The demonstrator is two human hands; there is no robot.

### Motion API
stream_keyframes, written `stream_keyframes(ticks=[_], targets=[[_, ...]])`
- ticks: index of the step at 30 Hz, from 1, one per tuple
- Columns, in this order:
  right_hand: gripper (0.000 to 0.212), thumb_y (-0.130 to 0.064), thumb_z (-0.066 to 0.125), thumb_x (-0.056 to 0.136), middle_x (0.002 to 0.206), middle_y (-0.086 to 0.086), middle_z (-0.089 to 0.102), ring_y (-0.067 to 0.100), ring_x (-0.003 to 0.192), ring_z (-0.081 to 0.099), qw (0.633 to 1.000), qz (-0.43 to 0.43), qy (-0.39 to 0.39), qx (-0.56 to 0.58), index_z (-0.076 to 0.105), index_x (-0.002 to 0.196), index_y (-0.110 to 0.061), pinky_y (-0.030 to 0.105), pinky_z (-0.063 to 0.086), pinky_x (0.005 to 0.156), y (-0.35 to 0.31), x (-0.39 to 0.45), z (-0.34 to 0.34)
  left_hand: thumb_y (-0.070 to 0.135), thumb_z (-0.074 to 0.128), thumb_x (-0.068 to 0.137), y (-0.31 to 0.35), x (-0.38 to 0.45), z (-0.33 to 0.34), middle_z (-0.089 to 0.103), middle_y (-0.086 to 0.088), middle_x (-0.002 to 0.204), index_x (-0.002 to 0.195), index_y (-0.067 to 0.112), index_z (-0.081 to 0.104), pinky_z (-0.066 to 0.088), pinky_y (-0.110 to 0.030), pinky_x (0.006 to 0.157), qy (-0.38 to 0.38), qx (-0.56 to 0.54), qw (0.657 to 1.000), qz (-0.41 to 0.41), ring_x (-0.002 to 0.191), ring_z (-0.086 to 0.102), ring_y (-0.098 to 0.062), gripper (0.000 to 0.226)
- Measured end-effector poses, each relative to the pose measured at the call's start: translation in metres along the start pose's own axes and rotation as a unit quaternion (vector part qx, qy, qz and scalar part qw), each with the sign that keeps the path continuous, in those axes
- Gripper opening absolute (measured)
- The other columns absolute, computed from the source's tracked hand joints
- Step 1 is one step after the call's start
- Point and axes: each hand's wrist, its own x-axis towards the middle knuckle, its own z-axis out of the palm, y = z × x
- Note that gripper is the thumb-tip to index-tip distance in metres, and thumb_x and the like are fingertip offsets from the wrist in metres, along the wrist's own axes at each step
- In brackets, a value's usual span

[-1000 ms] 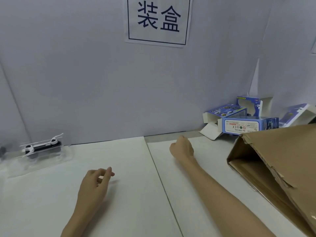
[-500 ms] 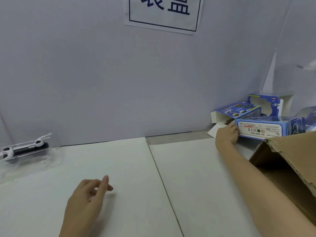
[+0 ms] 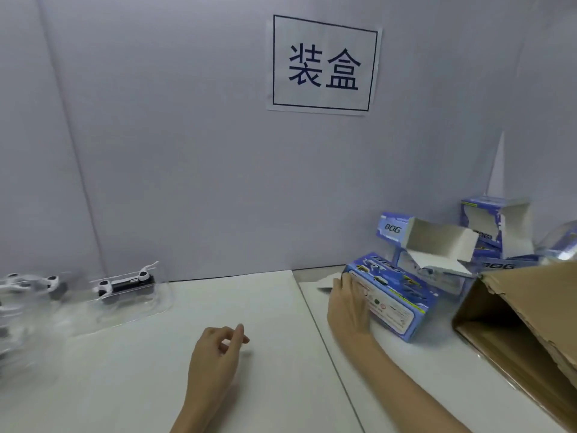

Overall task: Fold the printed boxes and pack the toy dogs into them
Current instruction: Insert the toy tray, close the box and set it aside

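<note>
A blue printed box [image 3: 388, 296] is seen lying on its side on the white worktop [image 3: 131, 364], right of centre in the frame. The right hand [image 3: 349, 304] is laid against the box's near left end, with fingers reaching up over its corner; whether the box is truly gripped or only touched cannot be told. Behind it, toward the right edge, an opened box [image 3: 437, 242] with its white flaps spread is shown against the grey wall, and a further box [image 3: 496, 223] stands upright beside it, also open.

At the lower right, a brown cardboard carton [image 3: 530, 323] is seen on its side, its torn mouth turned toward the printed boxes.

The left hand [image 3: 215, 354] rests on the worktop at lower centre, loosely curled, with thumb and forefinger nearly meeting and nothing held.

At the left of the frame, a black-and-white toy dog [image 3: 126, 282] is seated in a clear plastic tray [image 3: 125, 307]. More toy dogs [image 3: 31, 284] are blurred at the far left edge.

A paper sign [image 3: 323, 65] with two dark characters is fixed to the wall, upper centre.
</note>
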Motion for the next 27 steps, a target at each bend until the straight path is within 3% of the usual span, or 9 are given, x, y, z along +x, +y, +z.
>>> stream_keyframes(ticks=[4,8,11,14,16,19,21,24,27], targets=[[0.009,-0.004,0.076,0.088,0.090,0.009,0.060,0.031,0.078,0.063,0.963,-0.087,0.111,0.229,0.069,0.092,-0.007,0.039,0.053,0.068,-0.047,-0.028,-0.029,0.028,0.065,0.100,0.000,-0.001,-0.004,0.062,0.005,0.106,0.094,0.034,0.072,0.044,-0.022,0.070,0.013,-0.021,1.000,-0.008,0.082,0.064,-0.006,0.011],[0.007,-0.004,0.068,0.097,0.094,-0.005,0.059,0.013,0.087,0.061,0.884,-0.024,0.133,0.447,0.066,0.094,-0.010,0.028,0.051,0.076,-0.071,-0.040,-0.056,0.008,0.065,0.094,-0.006,0.001,-0.007,0.059,0.004,0.114,0.113,0.034,0.063,0.048,-0.025,0.076,-0.017,-0.008,1.000,-0.009,0.094,0.066,-0.013,0.033],[0.011,-0.003,0.069,0.097,0.088,-0.004,0.065,0.014,0.083,0.064,0.830,0.014,0.129,0.542,0.069,0.092,-0.013,0.024,0.051,0.076,-0.073,-0.043,-0.073,0.013,0.075,0.088,-0.008,0.002,-0.006,0.068,0.004,0.114,0.113,0.032,0.065,0.050,-0.028,0.085,-0.034,-0.023,0.999,0.025,0.110,0.066,-0.019,0.032],[0.008,-0.010,0.069,0.098,0.088,-0.005,0.073,0.013,0.086,0.071,0.765,0.071,0.065,0.637,0.072,0.093,-0.015,0.019,0.053,0.078,-0.068,-0.042,-0.086,0.043,0.089,0.068,0.006,-0.004,-0.007,0.069,0.014,0.116,0.119,0.034,0.063,0.051,-0.015,0.081,-0.024,-0.124,0.991,0.053,0.106,0.068,-0.007,0.058],[0.006,-0.012,0.070,0.098,0.087,-0.004,0.075,0.010,0.083,0.071,0.737,0.103,0.047,0.667,0.073,0.093,-0.015,0.015,0.052,0.075,-0.065,-0.040,-0.090,0.044,0.090,0.063,0.012,-0.002,-0.010,0.058,0.011,0.131,0.134,0.035,0.049,0.055,-0.030,0.091,0.017,-0.137,0.988,0.074,0.118,0.062,-0.012,0.082],[0.009,-0.010,0.069,0.098,0.087,-0.003,0.076,0.010,0.077,0.069,0.703,0.136,0.041,0.697,0.074,0.092,-0.015,0.016,0.052,0.068,-0.058,-0.035,-0.094,0.036,0.091,0.071,0.013,0.001,-0.021,0.033,0.024,0.160,0.158,0.047,0.021,0.041,-0.047,0.114,0.059,-0.088,0.987,0.123,0.148,0.039,-0.012,0.112],[0.010,-0.013,0.068,0.099,0.090,-0.002,0.076,0.010,0.076,0.068,0.696,0.140,0.019,0.704,0.075,0.093,-0.017,0.021,0.054,0.071,-0.053,-0.033,-0.096,0.051,0.088,0.071,0.018,-0.002,-0.025,0.040,0.033,0.153,0.154,0.056,0.024,0.040,-0.036,0.111,0.049,-0.068,0.987,0.140,0.143,0.040,-0.002,0.105],[0.010,-0.018,0.065,0.102,0.099,0.003,0.076,0.014,0.080,0.069,0.669,0.136,-0.011,0.730,0.075,0.105,-0.019,0.032,0.057,0.076,-0.052,-0.033,-0.099,0.069,0.074,0.073,0.033,-0.009,-0.020,0.061,0.039,0.123,0.123,0.068,0.046,0.048,-0.011,0.086,0.039,-0.101,0.984,0.142,0.118,0.056,0.013,0.058],[0.025,-0.027,0.063,0.101,0.108,0.006,0.073,0.016,0.092,0.069,0.665,0.117,-0.012,0.738,0.065,0.126,-0.026,0.027,0.057,0.077,-0.056,-0.034,-0.101,0.058,0.075,0.088,0.038,-0.009,-0.018,0.068,0.020,0.119,0.122,0.052,0.053,0.051,-0.018,0.085,0.064,-0.150,0.977,0.141,0.109,0.065,-0.001,0.041]])
